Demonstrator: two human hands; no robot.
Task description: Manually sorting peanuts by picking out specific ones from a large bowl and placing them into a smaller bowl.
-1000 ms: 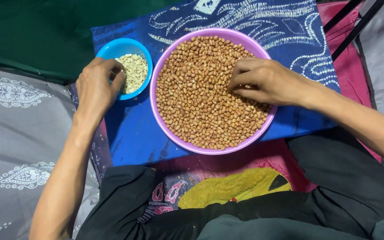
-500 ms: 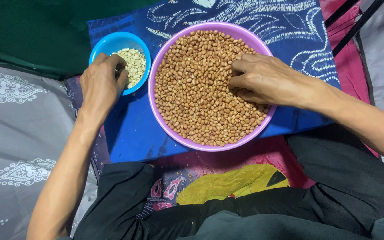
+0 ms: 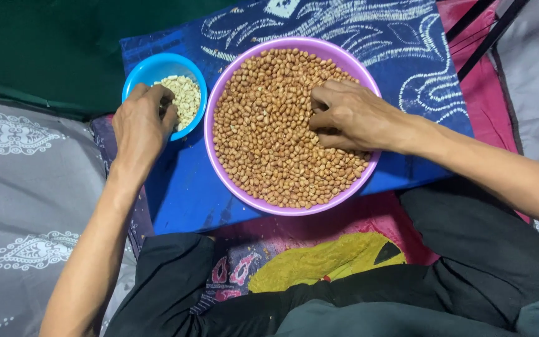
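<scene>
Since 0.5 s ago, the right hand [image 3: 352,115] has slid a little toward the middle of the purple bowl [image 3: 219,100], while the left hand [image 3: 140,122] has stayed at the rim of the small blue bowl [image 3: 138,70].

The right hand lies palm-down on the heap of brown-skinned peanuts [image 3: 269,137], fingers curled together and raking into them; whether a nut is pinched under the fingertips cannot be told, as the hand hides them. The left hand's fingers are bunched with the tips pointing down into the blue bowl, over the pale skinned peanuts [image 3: 185,97]; what they pinch, if anything, is hidden.

Both bowls sit touching on a blue patterned cloth [image 3: 407,56], just in front of the person's lap, with grey patterned bedding [image 3: 26,181] to the left.

The peanuts are likely light, hard and smooth, and roll easily, so a single one is best taken with thumb and forefinger across its short side; the thin skins look brittle. The full purple bowl probably weighs a fair bit and would want 2 hands at opposite rims.
</scene>
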